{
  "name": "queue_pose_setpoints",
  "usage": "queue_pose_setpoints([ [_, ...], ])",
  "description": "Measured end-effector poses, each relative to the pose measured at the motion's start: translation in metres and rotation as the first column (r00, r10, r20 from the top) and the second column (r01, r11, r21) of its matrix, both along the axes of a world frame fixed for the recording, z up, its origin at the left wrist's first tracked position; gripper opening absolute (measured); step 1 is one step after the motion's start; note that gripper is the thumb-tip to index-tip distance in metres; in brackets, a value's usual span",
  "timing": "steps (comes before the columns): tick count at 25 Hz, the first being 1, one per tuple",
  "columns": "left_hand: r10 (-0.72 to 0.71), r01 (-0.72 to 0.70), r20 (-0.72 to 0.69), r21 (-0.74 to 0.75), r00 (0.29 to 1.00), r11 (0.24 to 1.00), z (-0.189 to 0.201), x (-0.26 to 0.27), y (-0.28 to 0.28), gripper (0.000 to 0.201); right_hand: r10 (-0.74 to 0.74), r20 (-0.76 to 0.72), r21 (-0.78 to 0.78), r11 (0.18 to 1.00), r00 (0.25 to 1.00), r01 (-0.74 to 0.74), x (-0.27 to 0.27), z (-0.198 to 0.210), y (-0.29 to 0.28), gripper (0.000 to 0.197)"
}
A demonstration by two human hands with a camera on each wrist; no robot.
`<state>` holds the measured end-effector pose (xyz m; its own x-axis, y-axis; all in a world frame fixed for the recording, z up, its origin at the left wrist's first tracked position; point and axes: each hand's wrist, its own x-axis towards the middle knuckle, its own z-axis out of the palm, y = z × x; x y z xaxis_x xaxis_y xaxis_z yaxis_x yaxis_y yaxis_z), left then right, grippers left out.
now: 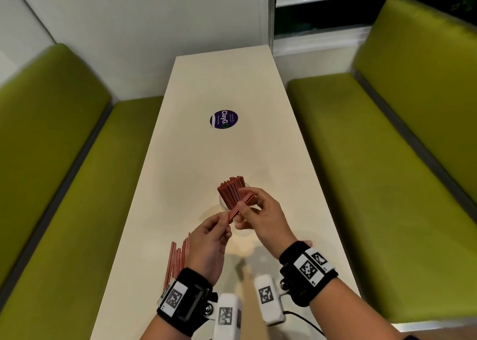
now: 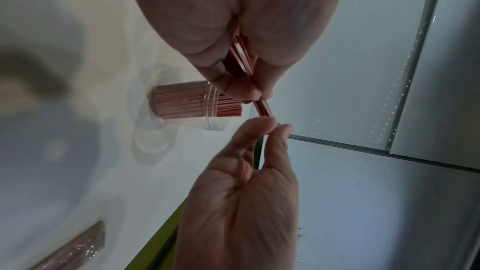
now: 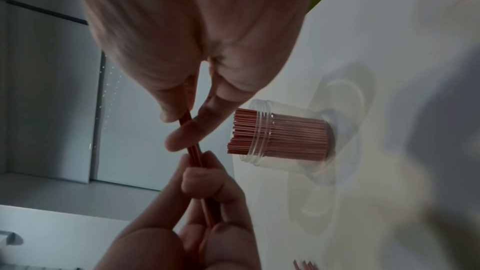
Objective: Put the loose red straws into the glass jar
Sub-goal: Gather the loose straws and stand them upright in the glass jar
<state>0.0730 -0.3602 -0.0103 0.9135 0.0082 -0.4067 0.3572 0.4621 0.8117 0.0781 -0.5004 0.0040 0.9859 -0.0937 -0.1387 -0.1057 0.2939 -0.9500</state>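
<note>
On the near left of the desk [image 1: 196, 86] a pile of loose red straws [image 1: 176, 262] lies flat, partly hidden behind the left wrist. Just to its right, the left hand [image 1: 209, 244] hovers above the desk, its grip closed on the lower end of a small bundle of straws [image 1: 238, 206], thumb and fingers curled round it. The bundle slants up and to the right, where the right hand [image 1: 265, 218] pinches its upper part between thumb and fingertips [image 3: 182, 137]. Behind the hands stands the clear glass jar [image 3: 262, 130], upright and already packed with straws that poke out above its threaded rim. These straws look thin, light and smooth, likely to fan apart or slide from a loose hold and to kink if squeezed, so a gentle pinch near mid-length seems best. With little free space left, threading the tips in looks fiddly.
</note>
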Motion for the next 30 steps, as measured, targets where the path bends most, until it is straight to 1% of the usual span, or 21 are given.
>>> queue_pose_setpoints([
  [2,-0.003,0.003,0.004,-0.031,1.000,1.000,0.004,0.004,-0.005,0.009,0.010,-0.016,-0.037,0.999,1.000,-0.010,0.004,0.002,0.001,0.022],
  [5,-0.007,0.009,0.032,-0.053,0.999,0.999,0.010,0.011,-0.012,0.009,0.047,-0.063,0.025,0.999,0.997,-0.045,0.015,0.005,-0.003,0.023],
  [6,-0.010,0.013,0.042,-0.059,0.999,0.998,0.010,0.013,-0.013,0.010,0.072,-0.062,0.014,0.997,0.995,-0.071,0.018,0.006,-0.004,0.024],
  [8,-0.022,0.026,0.053,-0.073,0.998,0.997,0.009,0.015,-0.013,0.016,0.120,-0.033,-0.092,0.988,0.992,-0.122,0.022,0.009,-0.005,0.028],
  [9,-0.039,0.043,0.059,-0.079,0.997,0.996,0.008,0.016,-0.013,0.020,0.134,-0.008,-0.160,0.978,0.991,-0.134,0.024,0.013,-0.005,0.026],
  [11,-0.060,0.064,0.055,-0.067,0.997,0.996,0.008,0.020,-0.012,0.025,0.135,0.038,-0.263,0.957,0.990,-0.121,0.027,0.022,-0.009,0.024],
  [13,-0.034,0.035,0.023,-0.007,0.999,0.999,0.008,0.027,-0.009,0.023,0.055,0.113,-0.377,0.926,0.992,-0.008,0.034,0.026,-0.018,0.022],
  [14,-0.001,0.001,0.005,0.071,1.000,0.997,0.006,0.032,-0.007,0.022,0.002,0.160,-0.459,0.885,0.987,0.073,0.040,0.025,-0.024,0.021],
  [15,0.028,-0.027,-0.004,0.191,1.000,0.981,0.004,0.037,-0.004,0.022,-0.029,0.194,-0.541,0.831,0.980,0.132,0.047,0.024,-0.030,0.021],
  [16,0.036,-0.034,0.000,0.349,0.999,0.936,0.001,0.042,-0.002,0.025,-0.022,0.203,-0.623,0.769,0.979,0.146,0.054,0.021,-0.034,0.023],
  [17,0.008,-0.010,0.006,0.504,1.000,0.863,-0.002,0.046,0.000,0.032,0.021,0.171,-0.696,0.710,0.985,0.105,0.061,0.016,-0.036,0.026],
  [18,-0.051,0.036,0.006,0.628,0.999,0.777,-0.006,0.049,0.000,0.042,0.088,0.101,-0.764,0.644,0.991,0.020,0.067,0.011,-0.035,0.029],
  [19,-0.118,0.083,0.000,0.710,0.993,0.699,-0.009,0.051,-0.001,0.053,0.161,0.016,-0.817,0.571,0.987,-0.080,0.073,0.003,-0.033,0.031],
  [20,-0.176,0.118,-0.005,0.758,0.984,0.642,-0.012,0.054,-0.003,0.062,0.222,-0.065,-0.853,0.493,0.973,-0.170,0.078,-0.004,-0.031,0.032],
  [21,-0.217,0.138,-0.005,0.784,0.976,0.605,-0.015,0.055,-0.005,0.070,0.259,-0.118,-0.872,0.436,0.959,-0.225,0.081,-0.010,-0.029,0.033],
  [22,-0.242,0.151,-0.008,0.801,0.970,0.579,-0.019,0.057,-0.007,0.076,0.278,-0.138,-0.883,0.401,0.951,-0.245,0.084,-0.016,-0.028,0.033],
  [24,-0.274,0.166,-0.018,0.834,0.962,0.527,-0.026,0.060,-0.009,0.084,0.290,-0.083,-0.899,0.390,0.953,-0.197,0.086,-0.024,-0.030,0.030],
  [26,-0.289,0.180,-0.031,0.844,0.957,0.505,-0.031,0.060,-0.009,0.091,0.269,0.037,-0.908,0.411,0.963,-0.080,0.084,-0.028,-0.032,0.021],
  [27,-0.292,0.182,-0.030,0.841,0.956,0.509,-0.032,0.060,-0.008,0.093,0.244,0.083,-0.905,0.424,0.966,-0.029,0.082,-0.032,-0.033,0.024],
  [30,-0.313,0.150,0.026,0.838,0.950,0.524,-0.030,0.058,-0.007,0.097,0.149,0.161,-0.880,0.468,0.976,0.074,0.074,-0.040,-0.037,0.046],
])
